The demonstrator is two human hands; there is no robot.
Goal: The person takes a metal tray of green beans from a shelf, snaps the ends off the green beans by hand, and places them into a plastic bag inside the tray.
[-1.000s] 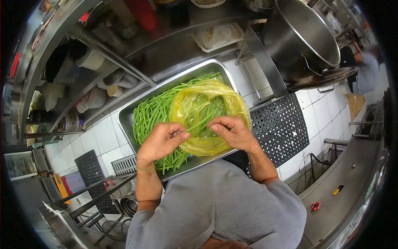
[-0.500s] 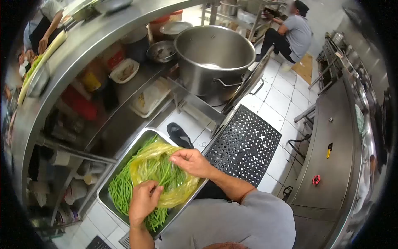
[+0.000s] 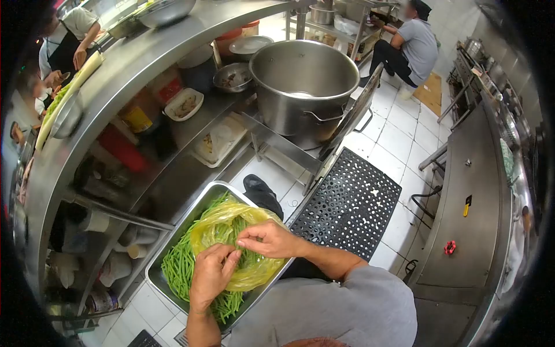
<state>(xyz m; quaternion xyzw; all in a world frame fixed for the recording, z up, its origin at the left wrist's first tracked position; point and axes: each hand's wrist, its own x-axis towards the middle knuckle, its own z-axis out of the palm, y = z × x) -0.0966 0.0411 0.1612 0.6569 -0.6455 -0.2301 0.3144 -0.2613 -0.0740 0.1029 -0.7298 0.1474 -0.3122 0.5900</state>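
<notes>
A metal tray (image 3: 155, 281) holds many long green beans (image 3: 178, 267). On top of them lies an open yellow plastic bag (image 3: 254, 279) with more green beans inside. My left hand (image 3: 213, 270) is over the bag's near left side, thumb and fingers pinched together. My right hand (image 3: 269, 239) comes in from the right, also pinching, its fingertips almost meeting those of the left. The hands appear to pinch a green bean between them, though the fingers mostly cover it.
Ahead stands a large steel pot (image 3: 303, 87) beside a low metal shelf (image 3: 277, 144). A black perforated mat (image 3: 352, 202) lies on the tiles to the right. One person (image 3: 413, 49) squats farther back; another person (image 3: 72, 43) works across the steel counter (image 3: 115, 81).
My hands have come closer together over the bag, and the bean stretch seen between them is now mostly covered by fingers. The whole view has shifted slightly.
</notes>
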